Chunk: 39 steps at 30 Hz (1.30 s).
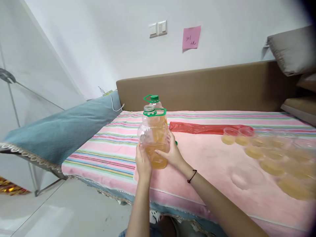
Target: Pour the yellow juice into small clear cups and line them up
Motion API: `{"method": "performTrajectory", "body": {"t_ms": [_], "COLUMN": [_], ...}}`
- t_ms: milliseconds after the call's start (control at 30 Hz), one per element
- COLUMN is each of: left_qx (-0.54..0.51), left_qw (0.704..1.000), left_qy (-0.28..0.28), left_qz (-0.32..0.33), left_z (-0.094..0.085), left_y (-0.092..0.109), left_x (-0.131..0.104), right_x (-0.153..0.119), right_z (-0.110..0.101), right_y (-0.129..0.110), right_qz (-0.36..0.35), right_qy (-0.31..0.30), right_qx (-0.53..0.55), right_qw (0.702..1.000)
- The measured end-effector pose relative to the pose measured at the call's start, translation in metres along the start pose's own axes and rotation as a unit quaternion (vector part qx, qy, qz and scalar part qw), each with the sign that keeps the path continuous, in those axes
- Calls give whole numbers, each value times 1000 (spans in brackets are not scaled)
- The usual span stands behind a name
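Observation:
Between my two hands is a clear plastic jug (155, 149), upright and partly filled with yellow liquid. Its mouth has no cap, and a green ring handle (161, 112) circles the neck. My left hand (143, 161) wraps the jug's left side. On the right side, my right hand (172, 151) grips it with the thumb across the front. Just behind stands a second jug with a green cap (154, 97), mostly hidden by the first. A small green object (176, 143), perhaps the loose cap, shows past my right fingers.
Several clear cups of yellow liquid (271, 166) stand on the right of the pink cloth (202, 158). A tipped clear cup (243, 177), blurred, lies nearer. A red plastic bag (197, 127) stretches behind. The brown backboard (197, 90) bounds the far side; a blue-covered armrest (69, 121) is left.

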<state>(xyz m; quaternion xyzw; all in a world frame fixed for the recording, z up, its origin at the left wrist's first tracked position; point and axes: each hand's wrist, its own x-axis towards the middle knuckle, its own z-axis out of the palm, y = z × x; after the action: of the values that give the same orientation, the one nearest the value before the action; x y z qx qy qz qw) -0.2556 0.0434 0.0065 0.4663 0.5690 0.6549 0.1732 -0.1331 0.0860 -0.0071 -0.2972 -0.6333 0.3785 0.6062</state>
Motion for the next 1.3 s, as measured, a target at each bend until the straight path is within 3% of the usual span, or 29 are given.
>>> {"method": "performTrajectory", "body": {"t_ms": [267, 467, 600, 833, 933, 1100, 1300], "left_qx": [-43, -102, -153, -190, -219, -233, -288], "left_qw": [999, 994, 987, 958, 919, 793, 648], "left_qy": [-12, -8, -38, -206, -324, -559, -704], "left_qz": [-9, -26, -29, -57, -50, -69, -39], "left_z": [0, -7, -6, 17, 32, 61, 102], "left_y": [7, 21, 31, 40, 47, 71, 102], "left_x": [-2, -8, -15, -36, -52, -96, -150], "right_x": [14, 13, 7, -35, -67, -130, -192], "right_z": [13, 11, -12, -80, -116, -178, -233], "right_y": [5, -23, -63, -127, -142, -160, -179], "right_qz": [-29, -47, -49, -31, 18, 119, 183], "right_qy": [34, 57, 54, 37, 37, 70, 113], "right_qx": [57, 88, 102, 129, 125, 128, 115], "right_qw": [997, 993, 992, 990, 991, 982, 970]}}
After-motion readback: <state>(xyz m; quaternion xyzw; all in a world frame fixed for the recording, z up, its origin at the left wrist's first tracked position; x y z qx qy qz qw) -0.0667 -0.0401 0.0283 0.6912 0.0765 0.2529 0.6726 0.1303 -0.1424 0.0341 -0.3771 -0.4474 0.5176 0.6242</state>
